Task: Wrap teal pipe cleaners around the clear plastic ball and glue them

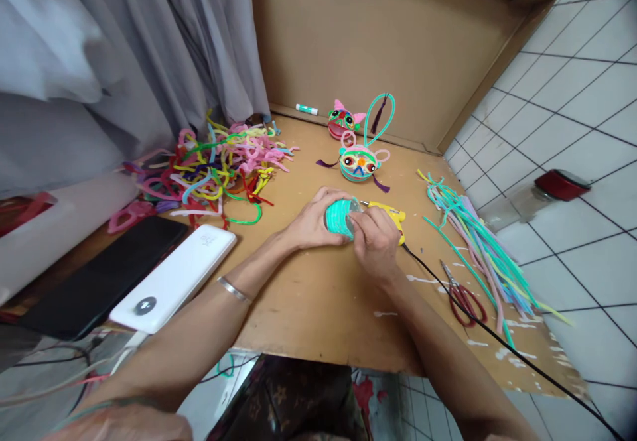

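Teal round piece (340, 217), between both hands, over the middle of the counter (308, 295), on the near side of the round face toy (358, 164) and to the left of the yellow glue gun (394, 215). Cannot tell if touching the wood below or held just above. Wrapped round and round in soft, fuzzy rings, with a see-through edge at the right end. Fingers of the left hand (313, 221) curled around the left side and top, open just as wide as the piece, with a snug hold on the fuzzy part. Fingers of the right hand (375, 239) bent and bunched close together at the right end; cannot tell if pinching the edge or some tiny bit hidden there. Likely very light, so easy to lift and easy to knock away. Likely soft and a bit squishy on the outside, with something thin and stiffer under the fuzz. Probably not slippery on the rings, but smoother at the clear edge. Best to hold around the fuzzy middle, with fingers spread wide and a gentle squeeze. Better not to press hard on the clear edge, for fear of a bend or crack, or to rub the rings sideways, for fear of pulling them loose.
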A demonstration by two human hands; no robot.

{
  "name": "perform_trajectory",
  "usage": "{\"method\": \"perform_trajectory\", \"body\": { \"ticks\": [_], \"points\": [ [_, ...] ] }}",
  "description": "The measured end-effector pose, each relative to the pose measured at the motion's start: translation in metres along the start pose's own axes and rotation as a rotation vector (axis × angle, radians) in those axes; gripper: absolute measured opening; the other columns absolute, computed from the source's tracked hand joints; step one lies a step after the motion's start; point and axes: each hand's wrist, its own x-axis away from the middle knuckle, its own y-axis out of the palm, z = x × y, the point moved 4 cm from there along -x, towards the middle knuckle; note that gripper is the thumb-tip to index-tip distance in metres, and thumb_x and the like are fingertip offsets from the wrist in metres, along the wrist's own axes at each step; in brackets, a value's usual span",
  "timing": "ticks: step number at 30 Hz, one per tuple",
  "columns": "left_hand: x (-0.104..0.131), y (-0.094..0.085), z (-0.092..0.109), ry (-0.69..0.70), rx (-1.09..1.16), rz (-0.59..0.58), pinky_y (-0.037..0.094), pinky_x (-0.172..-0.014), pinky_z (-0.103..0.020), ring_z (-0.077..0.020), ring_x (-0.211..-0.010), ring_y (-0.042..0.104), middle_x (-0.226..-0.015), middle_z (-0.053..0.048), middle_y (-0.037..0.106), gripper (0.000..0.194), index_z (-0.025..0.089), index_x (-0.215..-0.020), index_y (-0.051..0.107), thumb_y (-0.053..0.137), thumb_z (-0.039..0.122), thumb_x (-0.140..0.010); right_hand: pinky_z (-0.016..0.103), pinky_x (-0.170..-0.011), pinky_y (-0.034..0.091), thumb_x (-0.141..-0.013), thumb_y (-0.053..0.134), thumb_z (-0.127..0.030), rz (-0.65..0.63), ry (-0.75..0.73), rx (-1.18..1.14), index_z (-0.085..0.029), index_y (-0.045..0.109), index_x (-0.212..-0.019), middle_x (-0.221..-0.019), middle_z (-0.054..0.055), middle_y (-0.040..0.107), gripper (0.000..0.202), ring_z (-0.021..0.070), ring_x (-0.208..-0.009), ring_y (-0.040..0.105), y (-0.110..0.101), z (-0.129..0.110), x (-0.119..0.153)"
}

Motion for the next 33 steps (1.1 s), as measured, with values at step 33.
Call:
{"method": "perform_trajectory", "body": {
  "ticks": [33],
  "points": [
    [-0.002,0.001,0.002,-0.021,-0.008,-0.002,0.043,-0.112,-0.052,-0.0307,-0.125,0.054,-0.130,-0.010,0.056,0.074,0.022,-0.127,0.055,0.081,0.030,-0.059,0.037,-0.085,0.048,-0.102,0.037,-0.033,-0.111,0.366,-0.365,-0.020,0.070,-0.108,-0.100,0.008,0.066,0.036,0.0206,-0.095,0.062,0.011,0.027,0.007]
  ]
}}
